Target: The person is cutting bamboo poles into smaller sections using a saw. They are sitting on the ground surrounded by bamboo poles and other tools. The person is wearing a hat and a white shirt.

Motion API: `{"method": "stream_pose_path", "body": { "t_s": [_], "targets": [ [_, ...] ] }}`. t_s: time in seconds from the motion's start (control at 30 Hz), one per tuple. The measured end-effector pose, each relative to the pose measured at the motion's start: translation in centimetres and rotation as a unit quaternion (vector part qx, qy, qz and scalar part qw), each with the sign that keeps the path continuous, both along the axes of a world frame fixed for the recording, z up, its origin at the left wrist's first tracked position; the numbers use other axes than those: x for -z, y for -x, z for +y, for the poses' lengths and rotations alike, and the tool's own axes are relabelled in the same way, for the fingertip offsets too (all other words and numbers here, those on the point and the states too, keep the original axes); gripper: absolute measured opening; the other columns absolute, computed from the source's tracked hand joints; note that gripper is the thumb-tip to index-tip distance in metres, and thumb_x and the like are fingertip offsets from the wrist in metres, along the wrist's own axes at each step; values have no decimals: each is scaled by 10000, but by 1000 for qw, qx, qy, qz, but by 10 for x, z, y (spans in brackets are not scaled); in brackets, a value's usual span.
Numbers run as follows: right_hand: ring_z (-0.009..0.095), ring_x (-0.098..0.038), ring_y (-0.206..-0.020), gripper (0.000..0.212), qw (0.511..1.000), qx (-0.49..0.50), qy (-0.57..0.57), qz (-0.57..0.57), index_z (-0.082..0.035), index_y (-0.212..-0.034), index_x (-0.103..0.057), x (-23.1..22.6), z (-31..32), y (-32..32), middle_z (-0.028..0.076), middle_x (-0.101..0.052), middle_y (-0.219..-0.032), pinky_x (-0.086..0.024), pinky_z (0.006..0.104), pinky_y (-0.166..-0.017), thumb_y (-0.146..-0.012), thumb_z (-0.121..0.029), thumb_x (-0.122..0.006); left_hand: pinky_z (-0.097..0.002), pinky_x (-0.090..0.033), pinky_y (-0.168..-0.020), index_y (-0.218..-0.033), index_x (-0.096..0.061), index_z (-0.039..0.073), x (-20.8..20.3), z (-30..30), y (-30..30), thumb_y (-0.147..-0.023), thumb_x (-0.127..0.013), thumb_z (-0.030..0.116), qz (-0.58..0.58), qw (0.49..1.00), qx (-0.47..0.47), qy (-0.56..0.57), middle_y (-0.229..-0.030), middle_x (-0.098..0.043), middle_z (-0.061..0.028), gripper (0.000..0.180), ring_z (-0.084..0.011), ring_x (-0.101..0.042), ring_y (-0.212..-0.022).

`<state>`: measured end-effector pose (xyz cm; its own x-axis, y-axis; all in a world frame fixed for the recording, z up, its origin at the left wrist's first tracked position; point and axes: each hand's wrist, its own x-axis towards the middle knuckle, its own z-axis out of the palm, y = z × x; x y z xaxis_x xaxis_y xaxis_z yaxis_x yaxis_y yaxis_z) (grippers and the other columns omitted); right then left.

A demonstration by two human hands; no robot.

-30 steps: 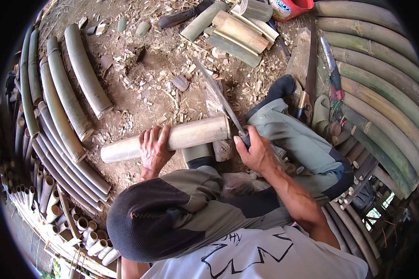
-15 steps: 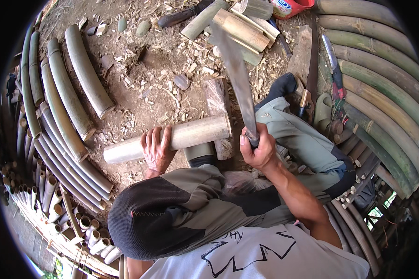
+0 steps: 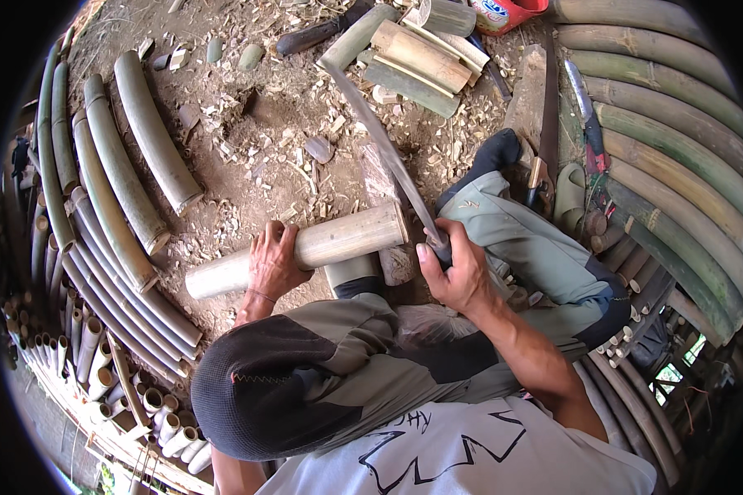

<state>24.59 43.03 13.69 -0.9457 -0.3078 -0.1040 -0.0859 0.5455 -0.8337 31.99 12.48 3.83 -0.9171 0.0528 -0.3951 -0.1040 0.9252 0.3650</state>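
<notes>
Bamboo section (image 3: pixel 347 234) lay across the wood block (image 3: pixel 378 181), right end near the block's right edge. Your left hand (image 3: pixel 274 260) was half curled over the section, left of its middle. Your right hand (image 3: pixel 461 268) was wrapped round the handle of the long knife (image 3: pixel 388 153); couldn't tell if the blade touched bamboo.

My feed shows dirt floor (image 3: pixel 210 161) beyond the left grip (image 3: pixel 276 257), strewn with chips (image 3: pixel 227 213). I see bamboo poles (image 3: pixel 153 132) lying left of that grip, split bamboo (image 3: pixel 413 87) farther ahead.
</notes>
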Motion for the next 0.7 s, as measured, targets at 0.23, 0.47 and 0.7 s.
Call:
{"method": "stream_pose_path", "body": {
  "t_s": [0.23,0.47,0.7],
  "targets": [
    [440,-673,-747,341,976,-54,-171,-124,7,-1109,-550,55,23,-2,270,-658,-795,-529,502,-623,-934,-268,-651,-495,-455,-972,-1234,-562,152,3,1,3,-587,-879,331,-25,1000,11,5,-1081,-632,-111,743,-344,-622,-1068],
    [429,-680,-741,324,997,-17,-77,1,5,-1111,-548,33,10,-13,259,-673,-838,-528,487,-612,-938,-247,-655,-491,-441,-972,-1242,-563,137,0,2,2,-608,-872,328,-23,1000,6,5,-1103,-644,-105,731,-330,-624,-1054],
    [420,-678,-699,348,998,-14,-57,-34,30,-1120,-547,23,3,-2,247,-671,-808,-531,482,-608,-919,-226,-669,-488,-437,-964,-1264,-554,168,3,1,-3,-598,-858,321,-16,1000,0,5,-1093,-631,-91,748,-306,-618,-1053]
  ]
}}
